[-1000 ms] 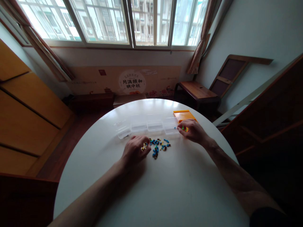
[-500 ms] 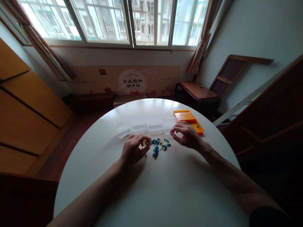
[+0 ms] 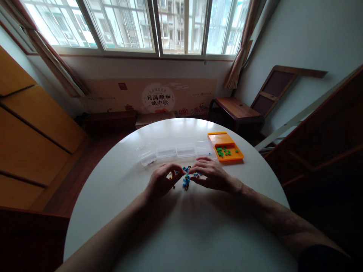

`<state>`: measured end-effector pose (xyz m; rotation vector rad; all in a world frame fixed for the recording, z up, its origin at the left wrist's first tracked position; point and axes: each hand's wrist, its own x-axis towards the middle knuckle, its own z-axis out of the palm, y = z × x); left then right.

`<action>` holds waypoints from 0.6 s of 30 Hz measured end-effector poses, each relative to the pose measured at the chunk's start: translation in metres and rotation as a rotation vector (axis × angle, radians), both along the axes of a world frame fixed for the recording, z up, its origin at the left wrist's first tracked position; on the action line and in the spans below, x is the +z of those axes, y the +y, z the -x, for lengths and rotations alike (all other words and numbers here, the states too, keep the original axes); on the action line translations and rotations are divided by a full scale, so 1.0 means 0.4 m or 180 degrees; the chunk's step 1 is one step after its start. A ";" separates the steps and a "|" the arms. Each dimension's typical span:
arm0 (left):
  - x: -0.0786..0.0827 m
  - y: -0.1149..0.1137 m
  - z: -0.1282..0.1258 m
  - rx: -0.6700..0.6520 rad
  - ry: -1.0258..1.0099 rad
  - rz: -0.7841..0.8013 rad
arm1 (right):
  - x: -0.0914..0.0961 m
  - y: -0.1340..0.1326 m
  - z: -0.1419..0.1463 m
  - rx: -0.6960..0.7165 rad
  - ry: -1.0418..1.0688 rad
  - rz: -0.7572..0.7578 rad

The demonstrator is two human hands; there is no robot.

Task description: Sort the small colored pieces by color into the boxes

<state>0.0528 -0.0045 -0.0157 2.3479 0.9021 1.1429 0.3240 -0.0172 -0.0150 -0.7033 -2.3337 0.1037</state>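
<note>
White round table [image 3: 198,226], loose bricks [image 3: 186,180] mid-surface; window [image 3: 141,26] beyond, wooden bench [image 3: 235,108] right.

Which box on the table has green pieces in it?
The orange tray at the row's right end: green pieces lie in it, while the clear boxes show none.

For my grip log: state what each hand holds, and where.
Cannot tell. Left hand and right hand touch the pile of small coloured plastic bricks; any pinched brick is hidden.

a lived-in home room: curtained windows [image 3: 147,26] facing apartment blocks, wooden cabinets [image 3: 31,139], a low wooden bench [image 3: 235,109], round white surface [image 3: 198,226].
</note>
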 end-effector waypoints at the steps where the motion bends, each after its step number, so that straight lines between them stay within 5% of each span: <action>1: -0.001 0.000 -0.001 -0.0063 -0.0068 0.0072 | -0.003 0.001 0.003 0.0017 0.0001 -0.0022; 18: 0.010 -0.011 -0.009 -0.0404 -0.0077 0.0104 | -0.008 0.003 0.011 0.0094 0.0396 0.0016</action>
